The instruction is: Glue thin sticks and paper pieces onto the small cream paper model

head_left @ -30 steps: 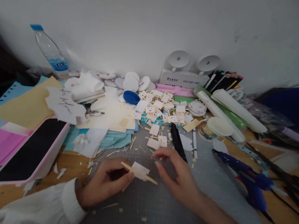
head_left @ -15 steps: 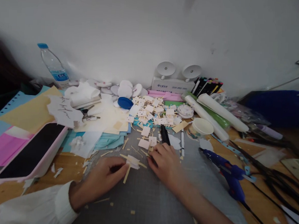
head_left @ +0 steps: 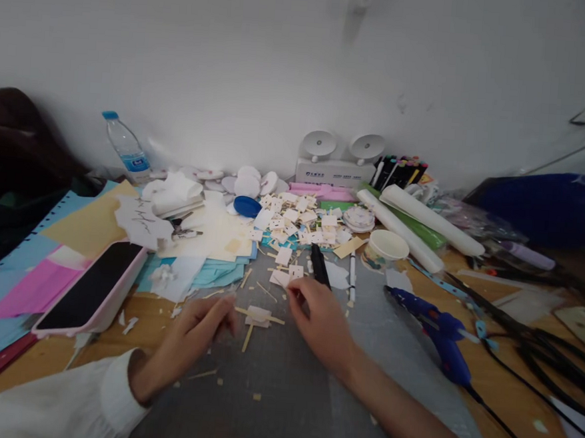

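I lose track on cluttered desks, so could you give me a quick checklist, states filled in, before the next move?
1. White piece with strips resting on the grey mat: ok.
2. Left hand off that piece: cannot tell; its blurred fingertips are close to one strip.
3. Right hand gripping the nearest paper square: cannot tell; fingertips are right beside it.
4. Blue glue gun apart from both hands: ok, lying to the right.
5. Paper cup upright: ok.
6. Mat free of loose scraps: not ok.
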The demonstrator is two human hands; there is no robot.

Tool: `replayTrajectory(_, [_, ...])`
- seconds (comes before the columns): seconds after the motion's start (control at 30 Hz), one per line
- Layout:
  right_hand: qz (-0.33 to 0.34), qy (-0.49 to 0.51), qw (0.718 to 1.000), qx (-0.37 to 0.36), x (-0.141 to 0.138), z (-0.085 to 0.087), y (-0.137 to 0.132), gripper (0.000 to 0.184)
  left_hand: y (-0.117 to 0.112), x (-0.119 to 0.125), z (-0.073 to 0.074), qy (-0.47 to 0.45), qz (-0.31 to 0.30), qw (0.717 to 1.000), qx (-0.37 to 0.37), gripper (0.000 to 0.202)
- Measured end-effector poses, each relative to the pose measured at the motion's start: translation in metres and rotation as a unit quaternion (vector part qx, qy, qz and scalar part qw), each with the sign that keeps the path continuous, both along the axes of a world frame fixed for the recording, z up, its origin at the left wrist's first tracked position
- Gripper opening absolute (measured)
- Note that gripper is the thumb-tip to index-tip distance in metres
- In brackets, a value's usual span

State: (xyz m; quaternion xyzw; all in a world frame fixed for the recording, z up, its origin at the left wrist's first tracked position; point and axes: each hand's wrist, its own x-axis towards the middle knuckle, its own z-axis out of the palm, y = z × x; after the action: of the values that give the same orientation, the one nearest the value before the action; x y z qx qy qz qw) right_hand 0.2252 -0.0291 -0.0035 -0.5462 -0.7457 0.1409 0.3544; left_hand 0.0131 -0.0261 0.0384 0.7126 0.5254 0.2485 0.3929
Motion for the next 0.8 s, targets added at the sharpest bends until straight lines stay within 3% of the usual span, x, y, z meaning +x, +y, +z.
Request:
replayTrajectory(0.13, [0.051,0.216,0.970,-0.104,-0.017,0.014,-0.016,0.011,-0.005,0.011,0.005,-0.078,-0.013,0.996,0.043,0.028])
replayTrajectory(0.27, [0.080,0.290,0.941,-0.153,-0.028,0.024,-0.031,0.015,-0.006,0.026,0.004,-0.137,-0.029,0.989,0.047,0.018])
replayTrajectory(0.43, [0.073,0.277,0.946,-0.154,-0.023,0.025,-0.037,0.016,-0.001,0.030,-0.001,-0.194,-0.057,0.979,-0.022,0.014])
replayTrajectory(0.63, [0.090,0.214,0.957,-0.173,-0.022,0.029,-0.029,0.017,0.001,0.026,-0.003,-0.173,-0.087,0.981,-0.012,0.014])
replayTrajectory(0.73, [0.061,0.163,0.979,-0.109,-0.011,0.033,-0.036,0.015,0.001,0.021,-0.006,-0.177,-0.071,0.981,-0.028,0.015])
replayTrajectory(0.8, [-0.010,0.123,0.992,-0.022,0.012,0.031,-0.054,0.011,0.002,0.015,-0.012,-0.196,-0.059,0.978,-0.051,0.017])
